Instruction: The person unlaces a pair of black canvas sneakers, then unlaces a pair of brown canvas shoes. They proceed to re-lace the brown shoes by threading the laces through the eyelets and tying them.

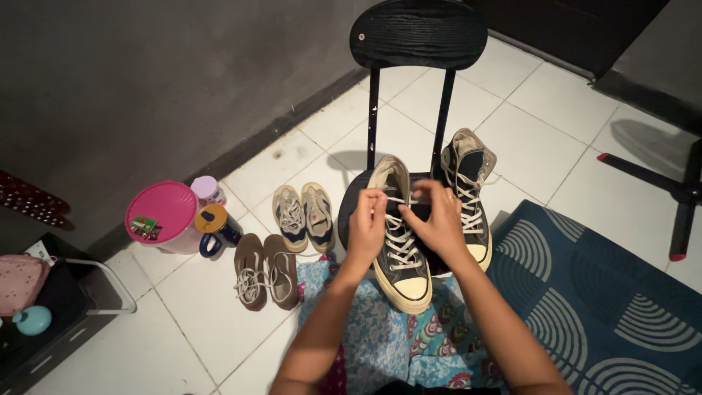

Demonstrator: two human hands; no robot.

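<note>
White floor tiles (pixel 183 336) meet a dark grey wall across the upper left of the frame. At the far left edge a pale pink bag (pixel 18 281) lies on a black stand. Right of it, by the wall, stands a clear plastic jug with a round pink lid (pixel 162 212), a dark blue mug with an orange lid (pixel 212 223) touching its right side. Next come a pair of brown lace-up shoes (pixel 265 279) and, above them, a pair of beige low sneakers (pixel 305 216). At centre, a dark canvas high-top sneaker with white laces (pixel 398 245) rests on the seat of a black wooden chair (pixel 417 33). The left hand (pixel 365 227) pinches a lace at the shoe's left side; the right hand (pixel 437 219) is closed on the laces over its tongue. A second dark high-top sneaker (pixel 466 190) sits just right of the hands. A blue rug with pale arc patterns (pixel 614 292) fills the lower right.
</note>
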